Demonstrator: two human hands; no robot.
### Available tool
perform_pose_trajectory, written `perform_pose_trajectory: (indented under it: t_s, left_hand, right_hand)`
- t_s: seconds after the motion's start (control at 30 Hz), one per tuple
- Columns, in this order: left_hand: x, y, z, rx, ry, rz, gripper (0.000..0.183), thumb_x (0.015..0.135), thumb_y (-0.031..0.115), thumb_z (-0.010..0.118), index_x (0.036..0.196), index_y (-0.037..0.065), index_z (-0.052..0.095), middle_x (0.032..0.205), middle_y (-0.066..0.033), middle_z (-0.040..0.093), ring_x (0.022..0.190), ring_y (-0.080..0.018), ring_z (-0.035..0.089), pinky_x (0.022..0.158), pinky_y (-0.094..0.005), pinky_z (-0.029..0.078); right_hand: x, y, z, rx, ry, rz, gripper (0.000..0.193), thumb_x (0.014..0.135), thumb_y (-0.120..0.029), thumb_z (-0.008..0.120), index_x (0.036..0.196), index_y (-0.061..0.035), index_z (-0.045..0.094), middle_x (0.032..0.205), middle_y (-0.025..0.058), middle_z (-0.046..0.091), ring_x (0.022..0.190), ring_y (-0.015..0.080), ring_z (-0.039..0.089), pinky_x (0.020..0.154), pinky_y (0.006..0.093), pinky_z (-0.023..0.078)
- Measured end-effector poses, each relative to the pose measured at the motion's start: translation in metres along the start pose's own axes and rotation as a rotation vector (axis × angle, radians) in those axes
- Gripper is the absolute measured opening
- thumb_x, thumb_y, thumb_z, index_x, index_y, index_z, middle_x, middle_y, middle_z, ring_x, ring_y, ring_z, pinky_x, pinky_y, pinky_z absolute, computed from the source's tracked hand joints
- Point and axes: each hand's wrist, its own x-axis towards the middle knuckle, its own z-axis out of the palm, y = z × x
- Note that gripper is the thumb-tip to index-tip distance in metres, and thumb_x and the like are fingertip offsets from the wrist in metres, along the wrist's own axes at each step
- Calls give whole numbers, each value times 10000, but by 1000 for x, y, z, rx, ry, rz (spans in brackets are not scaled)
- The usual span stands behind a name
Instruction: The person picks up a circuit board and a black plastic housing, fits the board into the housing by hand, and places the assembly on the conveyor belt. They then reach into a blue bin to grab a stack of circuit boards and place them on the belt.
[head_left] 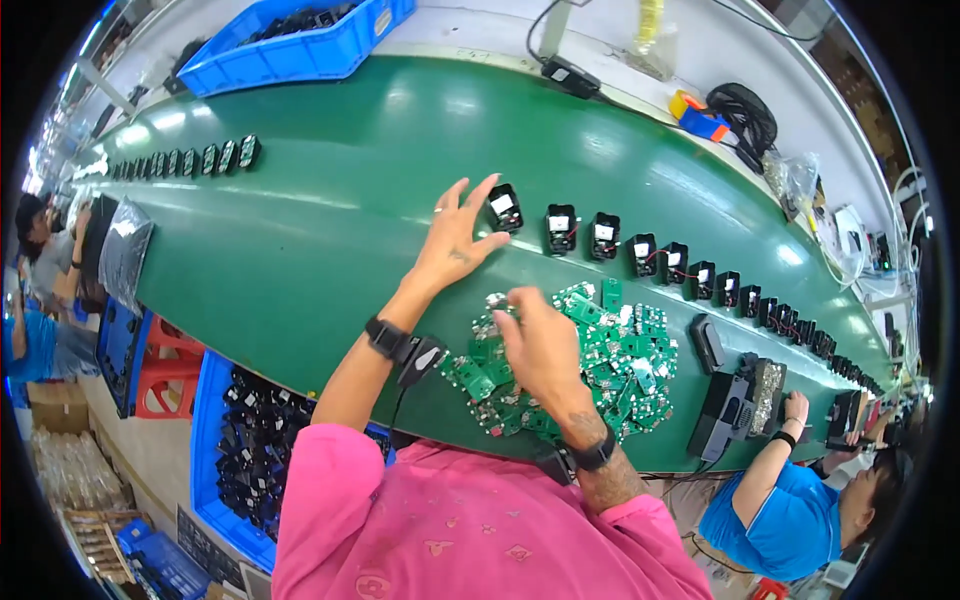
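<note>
On the left, a row of black plastic housings shows green boards inside, seemingly done. The left hand spreads wide, thumb and forefinger straddling one open housing; any writing on its white patch is unreadable. The right hand half-curls over loose circuit boards; whether it grips one, I cannot tell. Rightward, a row of boardless housings looks unfinished.

On the far side of the green tabletop stands a blue bin; to its right, a black round object lies beside a yellow-and-blue object. A red stool is at lower left, a person in blue shirt at right
</note>
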Motion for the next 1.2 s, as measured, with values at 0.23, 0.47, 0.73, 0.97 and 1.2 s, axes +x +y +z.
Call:
perform_pose_trajectory:
  t_s: [0.23, 0.47, 0.73, 0.97, 1.2]
  left_hand:
    - [19, -13, 28, 244, 38, 101, 436, 870, 258, 708, 1300, 296, 648, 1276, -214, 546, 1094, -323, 609, 865, -436, 502]
    - [-46, 64, -7, -567, -167, -403, 176, 911, 109, 650, 1030, 21, 747, 1227, -140, 553, 822, -150, 630, 798, -328, 534]
    - [-111, 106, -8, -397, -78, -208, 193, 884, -20, 614, 1042, 8, 721, 1357, -159, 482, 992, -201, 650, 814, -298, 531]
    - [-113, 104, -18, -187, -74, -35, 270, 806, -102, 627, 1035, 19, 702, 1388, -167, 452, 1014, -262, 657, 846, -357, 538]
    - [-110, 103, -18, -207, -129, -43, 427, 777, -143, 575, 1167, 8, 655, 1432, -154, 422, 1113, -284, 627, 926, -379, 516]
  right_hand:
    - [-20, 30, -61, 970, 114, 433, 341, 919, -24, 666, 1229, 53, 547, 894, 101, 664, 603, 120, 643, 488, 231, 491]
    - [-42, 37, -71, 1108, 119, 419, 311, 910, 50, 631, 1216, 67, 574, 871, 121, 664, 624, 162, 672, 527, 247, 526]
    - [-30, 14, -60, 1179, -55, 396, 218, 907, 32, 658, 1121, 58, 625, 838, 67, 654, 613, 107, 645, 511, 219, 504]
    - [-27, 16, -57, 1160, -143, 410, 197, 910, 5, 673, 1101, 42, 642, 810, 37, 645, 596, 66, 615, 484, 186, 455]
    - [-31, 18, -59, 1101, -200, 445, 194, 915, -12, 675, 1099, 30, 631, 816, 33, 651, 595, 52, 607, 480, 173, 437]
